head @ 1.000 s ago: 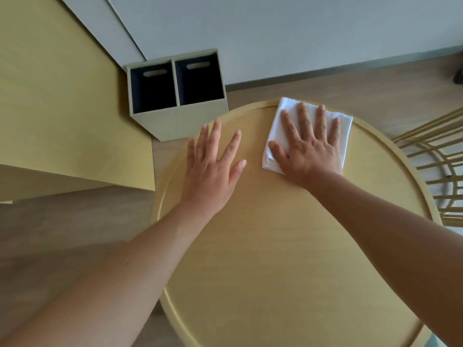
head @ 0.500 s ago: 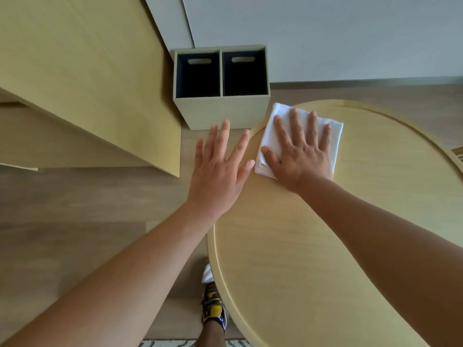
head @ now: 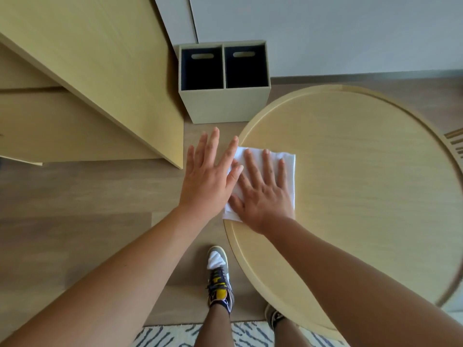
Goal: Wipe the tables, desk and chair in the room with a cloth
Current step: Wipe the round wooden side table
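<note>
My right grip [head: 263, 196] lies spread flat on the white cloth [head: 288, 166] at the round bench's [head: 350, 159] left edge. My left grip [head: 208, 176], fingers straight, hovers just beside. Beyond, the bin's [head: 225, 103] two dark compartments show handle slots.

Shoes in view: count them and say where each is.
2. The left shoe stands on the floor beside the round table; the right shoe shows partly beneath the table's near edge.

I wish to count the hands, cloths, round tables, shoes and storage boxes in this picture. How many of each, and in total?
Hands: 2, left hand and right hand
White cloth: 1
Round table: 1
Shoes: 2
Two-compartment box: 1
Total: 7
</note>
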Motion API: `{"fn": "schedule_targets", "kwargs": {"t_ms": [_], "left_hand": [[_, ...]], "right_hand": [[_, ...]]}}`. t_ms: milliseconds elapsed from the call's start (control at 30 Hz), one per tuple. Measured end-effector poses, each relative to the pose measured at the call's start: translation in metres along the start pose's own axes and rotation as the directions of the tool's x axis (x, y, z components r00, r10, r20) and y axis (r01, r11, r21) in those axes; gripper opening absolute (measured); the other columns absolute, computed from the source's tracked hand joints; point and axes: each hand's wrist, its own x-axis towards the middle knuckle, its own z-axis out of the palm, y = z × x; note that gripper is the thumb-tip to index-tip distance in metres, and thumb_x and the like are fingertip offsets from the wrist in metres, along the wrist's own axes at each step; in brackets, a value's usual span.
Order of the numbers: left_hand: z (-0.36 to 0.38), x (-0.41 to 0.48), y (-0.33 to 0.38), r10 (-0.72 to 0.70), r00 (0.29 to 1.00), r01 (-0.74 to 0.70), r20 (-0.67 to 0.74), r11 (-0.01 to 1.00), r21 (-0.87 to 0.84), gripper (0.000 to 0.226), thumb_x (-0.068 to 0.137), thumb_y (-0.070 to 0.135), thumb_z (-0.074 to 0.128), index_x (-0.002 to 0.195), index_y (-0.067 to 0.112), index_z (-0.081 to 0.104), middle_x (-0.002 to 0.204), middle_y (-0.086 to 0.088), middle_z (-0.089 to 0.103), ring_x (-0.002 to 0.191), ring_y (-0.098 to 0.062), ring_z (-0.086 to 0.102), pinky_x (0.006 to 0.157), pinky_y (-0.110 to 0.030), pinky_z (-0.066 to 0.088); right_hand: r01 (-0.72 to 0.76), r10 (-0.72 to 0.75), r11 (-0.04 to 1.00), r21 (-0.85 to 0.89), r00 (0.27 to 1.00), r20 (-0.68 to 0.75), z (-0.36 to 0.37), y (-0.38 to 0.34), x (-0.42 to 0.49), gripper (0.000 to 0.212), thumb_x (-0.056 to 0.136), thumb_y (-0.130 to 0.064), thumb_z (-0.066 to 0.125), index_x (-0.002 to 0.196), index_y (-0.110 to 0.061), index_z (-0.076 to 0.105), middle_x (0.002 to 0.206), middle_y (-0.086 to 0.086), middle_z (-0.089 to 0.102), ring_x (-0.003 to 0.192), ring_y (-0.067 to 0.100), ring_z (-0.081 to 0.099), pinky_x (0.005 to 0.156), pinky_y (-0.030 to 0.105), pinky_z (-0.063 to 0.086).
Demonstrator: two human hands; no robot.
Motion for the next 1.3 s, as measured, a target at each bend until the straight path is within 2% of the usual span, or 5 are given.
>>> {"fn": "schedule_targets", "kwargs": {"t_ms": [100, 300, 533, 733, 1300], "left_hand": [[-0.001, -0.010, 0.008, 0.014, 1.000, -0.014, 0.017, 1.000, -0.001, 0.062, 0.104, 0.055, 0.023, 0.159, 0.027, 0.027, 0.166, -0.016, 0.014, 0.153, -0.039, 0.014, 0.122, -0.058, 0.014], [0.001, -0.028, 0.038, 0.045, 0.996, -0.044, 0.072, 0.999, -0.006, 0.063, 0.103, 0.055, 0.022, 0.160, 0.027, 0.024, 0.167, -0.016, 0.011, 0.153, -0.039, 0.014, 0.121, -0.059, 0.018], [0.011, -0.030, 0.093, 0.132, 0.981, -0.122, 0.142, 0.990, -0.072, 0.062, 0.104, 0.056, 0.019, 0.161, 0.031, 0.018, 0.168, -0.013, 0.005, 0.155, -0.034, 0.003, 0.123, -0.057, 0.013], [0.027, -0.022, 0.153, 0.220, 0.951, -0.212, 0.217, 0.975, -0.060, 0.062, 0.104, 0.057, 0.017, 0.161, 0.032, 0.013, 0.169, -0.012, -0.002, 0.156, -0.033, -0.001, 0.125, -0.054, 0.007], [0.069, 0.024, 0.299, 0.369, 0.904, -0.365, 0.214, 0.929, -0.061, 0.062, 0.103, 0.054, 0.023, 0.159, 0.029, 0.026, 0.167, -0.016, 0.012, 0.154, -0.037, 0.010, 0.122, -0.059, 0.016]], "right_hand": [[0.041, -0.041, 0.999, -0.002, 0.999, 0.019, 0.012, -0.008, -0.031, 0.074, 0.097, -0.072, -0.007, 0.160, -0.034, -0.015, 0.168, 0.000, -0.023, 0.150, 0.035, -0.032, 0.121, 0.063, -0.009], [0.077, -0.078, 0.996, 0.038, 0.997, 0.016, 0.035, -0.004, -0.089, 0.071, 0.102, -0.069, 0.011, 0.163, -0.032, 0.005, 0.170, 0.002, -0.011, 0.154, 0.036, -0.022, 0.122, 0.064, 0.003], [0.080, -0.080, 0.991, 0.106, 0.997, -0.001, 0.054, 0.022, -0.149, 0.071, 0.104, -0.068, 0.021, 0.163, -0.031, 0.011, 0.171, 0.004, -0.001, 0.156, 0.038, -0.009, 0.123, 0.064, 0.011], [0.019, -0.019, 0.992, 0.128, 1.000, 0.001, 0.065, 0.059, -0.195, 0.073, 0.103, -0.069, 0.024, 0.164, -0.033, 0.006, 0.172, 0.005, 0.001, 0.157, 0.039, -0.004, 0.122, 0.063, 0.009], [-0.189, 0.198, 0.970, 0.156, 0.979, -0.045, 0.068, 0.206, -0.233, 0.074, 0.100, -0.073, 0.024, 0.163, -0.034, 0.015, 0.172, 0.003, 0.004, 0.157, 0.039, -0.004, 0.123, 0.065, 0.007]]}}
